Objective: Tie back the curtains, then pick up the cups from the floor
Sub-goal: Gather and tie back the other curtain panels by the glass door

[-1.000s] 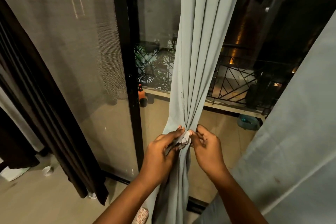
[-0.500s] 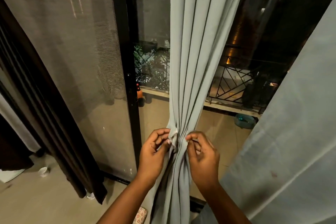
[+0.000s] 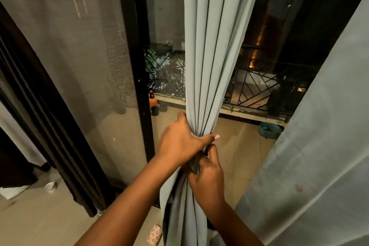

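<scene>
One small white cup sits on the beige tiled floor at nine o'clock, beside the dark brown pleated curtain; toward six o'clock lies a small red-and-white patterned box; at centre hangs the pale grey-green gathered curtain, the left hand wrapped around its bunched waist, grip closed on the fabric; just below, touching, the right hand clenches the same folds; a second pale curtain panel fills three o'clock.
</scene>
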